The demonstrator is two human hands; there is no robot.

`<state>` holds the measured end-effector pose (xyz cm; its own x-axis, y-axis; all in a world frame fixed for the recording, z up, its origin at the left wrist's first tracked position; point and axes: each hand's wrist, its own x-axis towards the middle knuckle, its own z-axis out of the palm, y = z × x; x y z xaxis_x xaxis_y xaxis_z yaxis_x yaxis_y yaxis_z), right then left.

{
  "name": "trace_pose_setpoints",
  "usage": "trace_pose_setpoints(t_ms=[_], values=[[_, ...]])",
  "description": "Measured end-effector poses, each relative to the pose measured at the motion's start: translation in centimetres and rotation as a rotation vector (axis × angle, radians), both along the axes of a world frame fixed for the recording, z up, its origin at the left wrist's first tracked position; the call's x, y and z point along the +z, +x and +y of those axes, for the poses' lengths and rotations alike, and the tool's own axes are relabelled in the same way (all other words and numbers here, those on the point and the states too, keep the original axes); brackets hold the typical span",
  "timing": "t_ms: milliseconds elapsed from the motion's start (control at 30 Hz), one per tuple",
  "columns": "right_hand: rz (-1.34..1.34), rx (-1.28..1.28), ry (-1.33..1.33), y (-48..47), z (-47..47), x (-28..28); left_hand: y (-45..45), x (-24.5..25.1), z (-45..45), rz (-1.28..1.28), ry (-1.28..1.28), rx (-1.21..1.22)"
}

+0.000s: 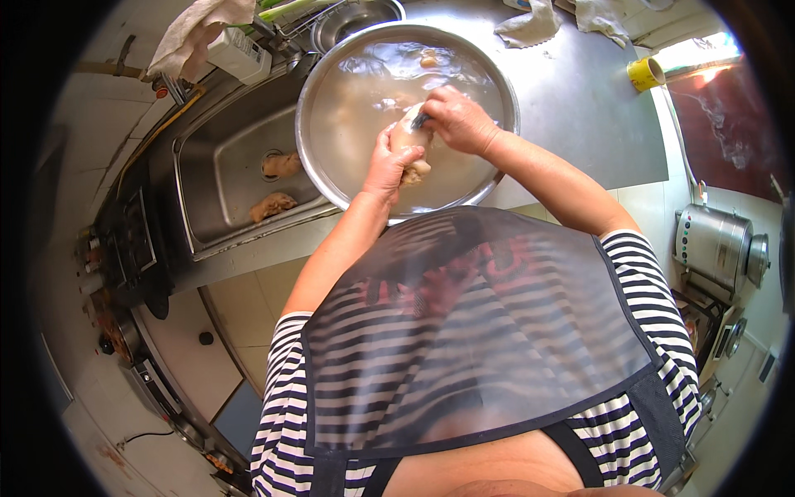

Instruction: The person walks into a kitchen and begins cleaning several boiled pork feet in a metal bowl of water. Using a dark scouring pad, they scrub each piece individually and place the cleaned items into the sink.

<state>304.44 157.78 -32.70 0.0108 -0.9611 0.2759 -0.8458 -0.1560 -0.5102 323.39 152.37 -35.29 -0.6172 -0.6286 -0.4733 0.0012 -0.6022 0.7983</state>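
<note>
A pale pig's trotter is held over a large round metal basin of cloudy water. My left hand grips it around its lower part. Above it, my right hand pinches a small dark tool against the trotter's upper end; the tool's exact kind cannot be told. Other pale pieces show dimly in the water, one near the basin's far side. Two more trotter pieces, one at the drain and one nearer me, lie in the steel sink at the left.
The basin overlaps the sink's right edge and the steel counter. Behind it stand a smaller metal bowl, a faucet and a white plastic bottle. A cloth and a yellow container are on the counter.
</note>
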Motion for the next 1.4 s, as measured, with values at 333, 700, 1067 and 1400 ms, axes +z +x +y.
trace_pose_setpoints(t_ms=[333,700,1067,1400], values=[[-0.165,-0.392,-0.15,-1.6,-1.5,-2.3,0.1,-2.8,-1.6,0.191,0.37,0.002],[-0.311,-0.278,-0.062,3.8,0.4,-0.9,0.7,-0.9,-1.2,0.454,0.66,0.026],[-0.294,-0.149,-0.193,5.2,0.7,0.6,1.6,-1.7,-1.9,0.413,0.636,0.006],[0.08,-0.418,0.155,-1.5,-2.9,-2.6,2.2,-2.3,-2.2,0.435,0.404,-0.081]])
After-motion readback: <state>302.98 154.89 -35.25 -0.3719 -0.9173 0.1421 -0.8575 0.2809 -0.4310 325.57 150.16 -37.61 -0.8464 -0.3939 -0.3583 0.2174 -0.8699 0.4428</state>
